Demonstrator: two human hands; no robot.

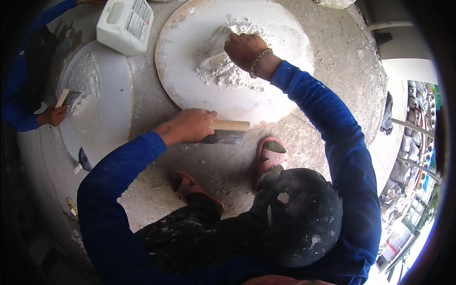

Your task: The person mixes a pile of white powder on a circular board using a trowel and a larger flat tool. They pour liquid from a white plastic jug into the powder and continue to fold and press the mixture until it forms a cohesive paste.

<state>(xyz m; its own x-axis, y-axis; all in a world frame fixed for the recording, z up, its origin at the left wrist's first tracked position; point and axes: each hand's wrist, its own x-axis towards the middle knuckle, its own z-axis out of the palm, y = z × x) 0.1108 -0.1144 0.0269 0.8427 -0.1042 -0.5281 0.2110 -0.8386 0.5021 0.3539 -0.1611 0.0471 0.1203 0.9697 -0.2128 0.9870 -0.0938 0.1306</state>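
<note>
A heap of wet, lumpy white plaster-like material (pixel 228 69) lies on a large round white board (pixel 178 53) on the ground. My right hand (pixel 247 51), with a braided bracelet at its wrist, is closed over the heap, around the handle of a flat blade that is partly hidden by the glare and the white material. Below the board's near rim, my left hand (pixel 194 124) grips a wide scraper (pixel 228 137) with a pale wooden handle and a dark metal blade. The scraper is held off the heap, above the ground near my sandals.
At the left a co-worker's hand (pixel 53 115) holds a scraper (pixel 71 99) at white material on another round board (pixel 114 107). A white plastic jug (pixel 124 26) stands between the boards. A dark blade (pixel 84 159) lies at that board's near edge. Pink sandals (pixel 272 155) are on my feet.
</note>
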